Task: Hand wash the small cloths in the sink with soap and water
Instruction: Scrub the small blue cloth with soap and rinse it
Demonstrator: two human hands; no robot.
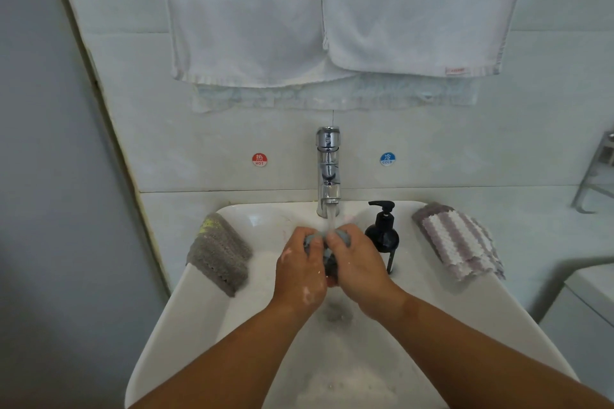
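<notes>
— While the chrome tap (pixel 328 169) runs, how far along would you say the washing is?

— Partway at best, I judge. One small blue-grey cloth (pixel 344 236) is bunched under the stream (pixel 331 217), over the back half of the sink (pixel 164 320). The left hand (pixel 300 267) and the right hand (pixel 357 262) each have their fingers curled tightly round it, knuckles nearly touching, as if rubbing or wringing. Foam flecks cling to the left hand and suds (pixel 345 382) lie at the basin's near end, so soap has evidently gone on; this looks like scrubbing or rinsing.

— And the rest?

— Two more wait. A grey cloth (pixel 217 252) with a yellow patch drapes over the sink's left rim. A lilac-and-white striped cloth (pixel 458 241) lies on the right rim, towards the back corner. Whether those are washed, I cannot tell; neither shows foam.

— Textures?

— The grey one looks knitted, thick and ribbed. The striped one is nubbly and plush. The one in the hands is limp and darkened where soaked. The black pump bottle (pixel 383 236) is glossy and round-bodied, standing at the back of the sink just beside the right hand. The sink is smooth glazed white with rounded corners.
</notes>
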